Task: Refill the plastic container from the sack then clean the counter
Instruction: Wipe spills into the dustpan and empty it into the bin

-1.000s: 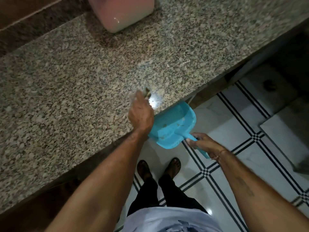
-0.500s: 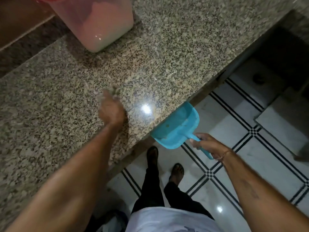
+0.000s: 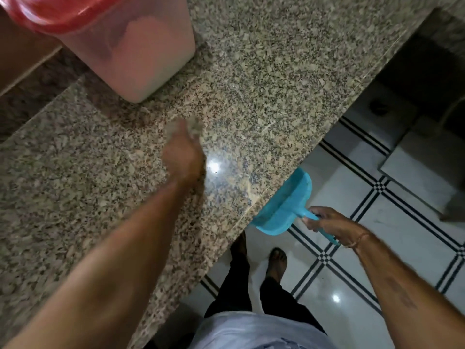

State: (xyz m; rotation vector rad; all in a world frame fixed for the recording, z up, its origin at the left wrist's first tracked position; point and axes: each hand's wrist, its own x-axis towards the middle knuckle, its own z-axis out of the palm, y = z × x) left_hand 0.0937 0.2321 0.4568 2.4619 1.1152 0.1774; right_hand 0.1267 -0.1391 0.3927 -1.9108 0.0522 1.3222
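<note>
1. Pale shirt (image 3: 251, 331), bottom edge of the view, with black trousers (image 3: 236, 285) below it and two feet in dark sandals (image 3: 277, 258) on the floor.
2. Floor (image 3: 402, 235): glossy white tiles crossed by paired black stripes, with a bright spot of reflected light near the feet.
3. Right hand (image 3: 332, 225): off the bench, over the floor, fingers curled tight round the handle of the dustpan. A thin thread band (image 3: 357, 241) circles the wrist.
4. Dustpan (image 3: 284, 205): turquoise plastic, held tilted with its open mouth against the front edge of the bench, just below the surface. Its near-left corner is hidden under that edge.
5. Bench (image 3: 264, 84): speckled brown-grey granite, polished, running diagonally across the view, with a light glare near its front edge.
6. Left hand (image 3: 183, 157): on the bench top, well apart from the right hand, knuckles up, motion-blurred. Its fingers are curled round a small greyish object (image 3: 193, 124) that projects past them. The object is too blurred to name.
7. Plastic container (image 3: 141, 56): translucent pinkish tub, standing upright on the bench beyond the left hand, near the back edge. It is partly filled with a pale powdery material.
8. Red lid (image 3: 63, 13): seated on the container, cut off by the top-left corner of the view.
</note>
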